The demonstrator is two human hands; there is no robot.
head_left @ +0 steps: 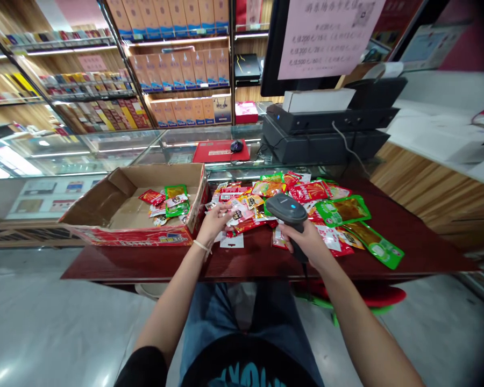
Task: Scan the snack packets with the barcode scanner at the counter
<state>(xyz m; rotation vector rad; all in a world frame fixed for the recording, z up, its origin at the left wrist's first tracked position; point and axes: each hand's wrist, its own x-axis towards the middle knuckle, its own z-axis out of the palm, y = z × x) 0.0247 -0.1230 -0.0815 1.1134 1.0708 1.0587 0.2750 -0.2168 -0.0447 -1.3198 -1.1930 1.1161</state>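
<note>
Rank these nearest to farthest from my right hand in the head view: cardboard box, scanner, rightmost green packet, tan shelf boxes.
1. Scanner: gripped in your right hand.
2. Rightmost green packet: to that hand's right.
3. Cardboard box: off to its left.
4. Tan shelf boxes: far back, toward the upper left.

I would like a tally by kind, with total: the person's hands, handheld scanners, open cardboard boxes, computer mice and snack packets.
Hands, left hand and right hand: 2
Handheld scanner: 1
Open cardboard box: 1
Computer mouse: 1
Snack packets: overlapping, no exact count
Total without packets: 5
</note>
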